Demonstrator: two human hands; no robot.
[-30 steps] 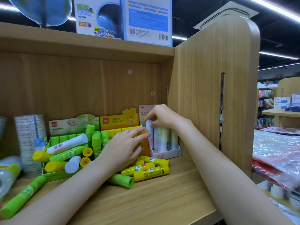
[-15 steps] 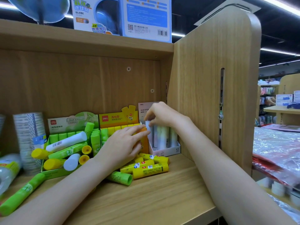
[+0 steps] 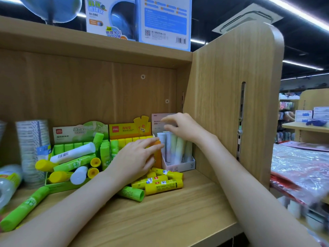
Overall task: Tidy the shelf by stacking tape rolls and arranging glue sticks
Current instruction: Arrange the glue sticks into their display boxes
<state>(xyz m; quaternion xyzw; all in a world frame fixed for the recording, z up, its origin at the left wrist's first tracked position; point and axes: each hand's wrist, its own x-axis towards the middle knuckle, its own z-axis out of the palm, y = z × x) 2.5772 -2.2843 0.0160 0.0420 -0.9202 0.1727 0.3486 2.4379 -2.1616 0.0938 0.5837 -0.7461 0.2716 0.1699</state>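
Pastel glue sticks (image 3: pixel 175 147) stand upright in a white display box (image 3: pixel 179 166) in the shelf's right corner. My right hand (image 3: pixel 181 127) hovers just above their tops, fingers loose and holding nothing. My left hand (image 3: pixel 135 157) rests with straight fingers against the side of the orange-yellow glue box (image 3: pixel 157 154). Loose yellow glue sticks (image 3: pixel 163 185) and a green one (image 3: pixel 132 193) lie in front of it. A green box (image 3: pixel 58 186) holds a jumble of green, white and yellow sticks. A tall stack of clear tape rolls (image 3: pixel 32 139) stands at the left.
A long green glue stick (image 3: pixel 23 209) and a wrapped tape roll (image 3: pixel 7 182) lie at the shelf's left front. The wooden side panel (image 3: pixel 231 104) closes the shelf on the right. Globe boxes (image 3: pixel 138 18) stand on the board above. Plastic-wrapped goods (image 3: pixel 299 168) lie lower right.
My right hand has let go of the pastel stick it pinched and lifted slightly above the sticks. My left hand has stayed against the orange box.
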